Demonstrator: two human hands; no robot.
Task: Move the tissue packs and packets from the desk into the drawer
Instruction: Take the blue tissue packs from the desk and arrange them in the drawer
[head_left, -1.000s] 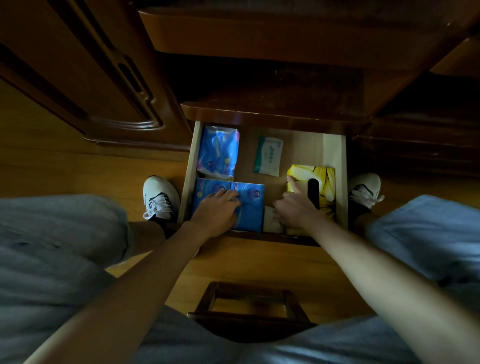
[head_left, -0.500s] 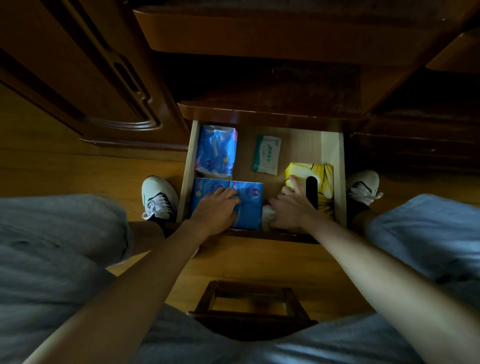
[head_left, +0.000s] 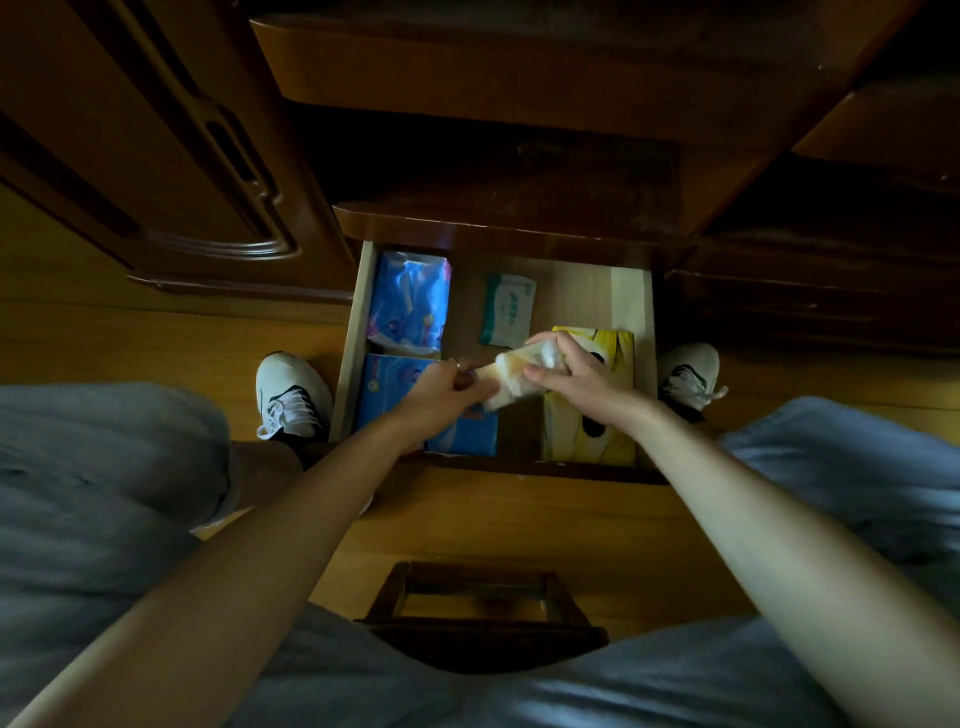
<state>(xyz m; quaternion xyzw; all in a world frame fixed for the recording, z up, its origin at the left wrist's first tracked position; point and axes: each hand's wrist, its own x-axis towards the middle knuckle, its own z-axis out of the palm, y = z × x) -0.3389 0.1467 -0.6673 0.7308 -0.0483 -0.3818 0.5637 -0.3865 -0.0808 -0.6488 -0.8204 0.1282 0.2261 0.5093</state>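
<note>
Small pale packet (head_left: 511, 376) held above open drawer (head_left: 631, 301), pinched by left hand (head_left: 441, 387) and right hand (head_left: 576, 371). Advised: lower flat into bare gap between blue pack (head_left: 462, 431) and yellow pack (head_left: 592, 431), then release.

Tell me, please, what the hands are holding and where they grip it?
A small pale tissue packet, above the drawer: left hand grips its near end, right hand its far end.
</note>
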